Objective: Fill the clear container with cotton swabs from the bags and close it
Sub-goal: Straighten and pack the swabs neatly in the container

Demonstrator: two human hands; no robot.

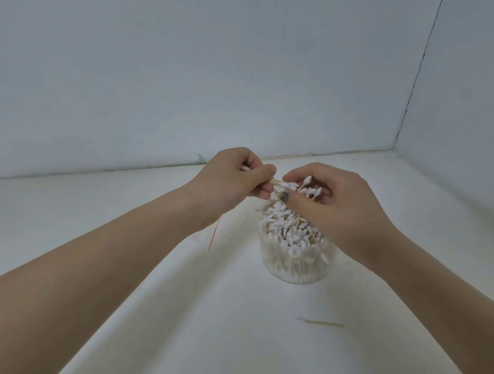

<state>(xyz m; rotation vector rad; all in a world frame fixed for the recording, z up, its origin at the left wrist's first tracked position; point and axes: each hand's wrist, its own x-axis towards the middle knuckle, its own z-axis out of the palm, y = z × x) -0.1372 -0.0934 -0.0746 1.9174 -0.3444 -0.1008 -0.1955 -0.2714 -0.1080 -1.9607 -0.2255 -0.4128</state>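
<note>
A round clear container (293,266) stands on the white table, packed with upright cotton swabs (286,227) that heap above its rim. Just above it, my left hand (234,177) grips a small bundle of swabs (286,185) by their wooden sticks. My right hand (337,204) curls round the white tips of the same bundle, thumb pressed against them. No lid or bag is in view.
One loose swab (322,323) lies on the table (174,312) in front of the container, to the right. A thin red thread (215,234) hangs by my left wrist. Pale walls close off the table behind and to the right.
</note>
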